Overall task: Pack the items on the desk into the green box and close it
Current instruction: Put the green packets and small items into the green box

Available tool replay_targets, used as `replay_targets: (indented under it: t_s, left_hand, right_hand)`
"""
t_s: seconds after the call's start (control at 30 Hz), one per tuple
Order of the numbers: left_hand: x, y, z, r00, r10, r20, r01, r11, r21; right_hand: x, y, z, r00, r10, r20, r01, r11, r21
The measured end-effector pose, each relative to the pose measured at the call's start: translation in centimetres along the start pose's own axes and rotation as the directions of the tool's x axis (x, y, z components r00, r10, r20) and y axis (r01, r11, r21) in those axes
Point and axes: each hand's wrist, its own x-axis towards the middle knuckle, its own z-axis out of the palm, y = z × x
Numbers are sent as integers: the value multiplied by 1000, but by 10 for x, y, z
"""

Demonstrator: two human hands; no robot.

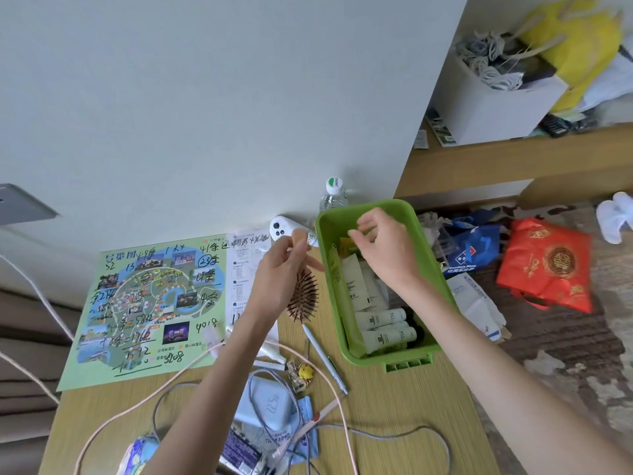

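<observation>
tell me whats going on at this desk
A person is packing desk clutter into an open green box. The left hand holds a wooden hairbrush by its handle, just left of the box. The right hand reaches into the box, fingers pinched over a small yellow packet; whether it grips it is unclear. Tubes and small bottles already lie inside. A pen, cables, a power bank and a map sheet remain on the desk.

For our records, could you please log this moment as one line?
left hand: holds hairbrush | right hand: over green box | box: open, tubes inside
</observation>
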Motion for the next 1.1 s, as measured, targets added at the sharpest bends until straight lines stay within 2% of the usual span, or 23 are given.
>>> replay_targets:
  t_s: [0.03,0.07,0.13,0.2,0.3,0.37,0.4,0.43,0.47,0.53,0.67,0.73,0.8,0.87,0.93,1.03,1.1]
  left_hand:
    - [0,5,4,1000,15,-9,-16,1000,-27]
    - [-1,11,8,999,25,-21,-26,997,-67]
    - [-3,22,17,999,37,-39,-42,989,-144]
    - [-6,29,26,997,63,-47,-69,988,-139]
    - [-10,29,37,997,71,-39,-75,991,-109]
    - [-13,24,42,996,89,-31,-90,996,-25]
    - [-13,18,43,994,102,-38,-100,993,62]
    - [-15,12,43,992,113,-50,-103,982,159]
    - [-16,4,43,992,113,-57,-96,964,247]
    - [-20,-9,41,996,74,-47,-55,942,331]
    - [-28,-22,40,999,32,-26,-23,961,275]
    - [-29,-22,40,999,33,-37,-23,971,240]
    - [-30,-20,39,1000,14,-27,-9,980,199]
    - [-31,-18,35,1000,15,-1,-14,985,173]
    - [-33,-19,28,999,32,19,-35,985,170]
    - [-40,-28,11,998,49,39,-57,974,220]
    - [-48,-42,-4,997,70,45,-80,959,273]
  right_hand:
    - [-10,-10,-9,992,40,116,-65,973,223]
    - [-22,-20,-17,961,49,274,-151,918,368]
    - [-46,-32,-28,868,16,497,-266,859,437]
    - [-61,-33,-33,828,-3,561,-298,845,444]
    - [-72,-27,-41,845,15,534,-299,842,449]
    - [-73,-20,-48,899,72,432,-207,939,274]
    - [-73,-14,-51,934,102,341,-139,987,85]
    - [-74,-6,-53,966,117,232,-89,988,-128]
    - [-76,0,-55,983,130,133,-84,948,-306]
    - [-81,7,-53,990,136,24,-102,835,-540]
    - [-91,12,-32,984,145,104,-4,600,-800]
    - [-91,15,-25,968,192,163,36,536,-843]
    - [-90,15,-23,943,254,216,46,543,-838]
    - [-91,14,-23,945,240,222,46,573,-818]
    - [-95,11,-26,966,152,211,57,670,-740]
    - [-107,1,-26,970,-14,242,134,862,-489]
    - [-118,-10,-22,957,-141,254,229,905,-359]
